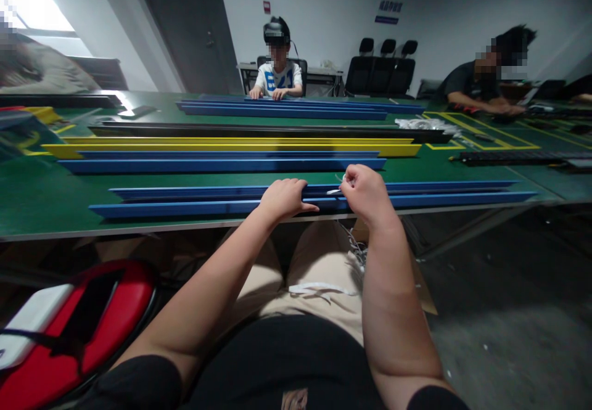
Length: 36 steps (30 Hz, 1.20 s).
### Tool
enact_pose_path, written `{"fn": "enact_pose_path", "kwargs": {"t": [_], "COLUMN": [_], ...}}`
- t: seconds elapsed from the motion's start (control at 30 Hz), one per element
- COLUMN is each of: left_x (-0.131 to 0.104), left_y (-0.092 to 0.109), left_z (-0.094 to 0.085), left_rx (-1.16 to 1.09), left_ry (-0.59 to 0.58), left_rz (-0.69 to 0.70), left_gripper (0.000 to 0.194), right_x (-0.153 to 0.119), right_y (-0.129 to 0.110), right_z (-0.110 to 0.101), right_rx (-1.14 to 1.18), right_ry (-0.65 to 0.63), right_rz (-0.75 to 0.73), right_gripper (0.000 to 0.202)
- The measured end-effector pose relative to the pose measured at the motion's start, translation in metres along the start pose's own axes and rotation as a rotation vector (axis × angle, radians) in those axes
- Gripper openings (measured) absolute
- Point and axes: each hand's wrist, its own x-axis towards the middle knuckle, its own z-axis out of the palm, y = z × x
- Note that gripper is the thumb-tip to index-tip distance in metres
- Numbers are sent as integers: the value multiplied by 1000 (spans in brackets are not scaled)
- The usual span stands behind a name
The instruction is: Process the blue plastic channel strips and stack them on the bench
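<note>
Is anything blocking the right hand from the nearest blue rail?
Only the small white item pinched in the right hand shows at the nearest blue rail. Nothing else visible stands between them; the left hand is off to the side, farther left along it.

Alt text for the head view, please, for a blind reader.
A person's right hand pinches a small white piece at a long blue profile on a green table, while the left hand rests on the profile. Beyond lie yellow, blue and black profiles; a co-worker sits opposite.
</note>
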Motion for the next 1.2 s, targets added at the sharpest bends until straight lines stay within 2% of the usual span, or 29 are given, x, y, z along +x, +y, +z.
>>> {"fn": "enact_pose_path", "kwargs": {"t": [0.3,0.47,0.6,0.77,0.9,0.97,1.1,1.13,1.2], "left_x": [-21,-26,-25,-23,-17,-14,-6,-3,3], "left_y": [-47,-56,-53,-48,-39,-31,-8,-1,12], "left_z": [-3,-3,-3,-7,-10,-10,-7,-6,-4], "left_rx": [23,25,34,62,77,79,62,57,40], "left_ry": [-13,-14,-14,-41,-98,-104,-67,-57,-48], "left_rz": [-42,-44,-32,-32,-71,-79,-45,-41,-35], "left_gripper": [82,81,82,77,73,70,65,65,67], "right_x": [-2,-6,-8,-6,-5,-6,-8,-8,-8], "right_y": [4,14,21,18,13,12,17,18,19], "right_z": [3,14,21,18,14,14,17,18,18], "right_rx": [20,-24,-109,-203,-238,-239,-233,-240,-266], "right_ry": [-74,-287,-375,-413,-407,-401,-402,-406,-410], "right_rz": [37,66,93,122,166,183,179,177,191], "right_gripper": [5,15,35,17,14,16,42,44,35]}}
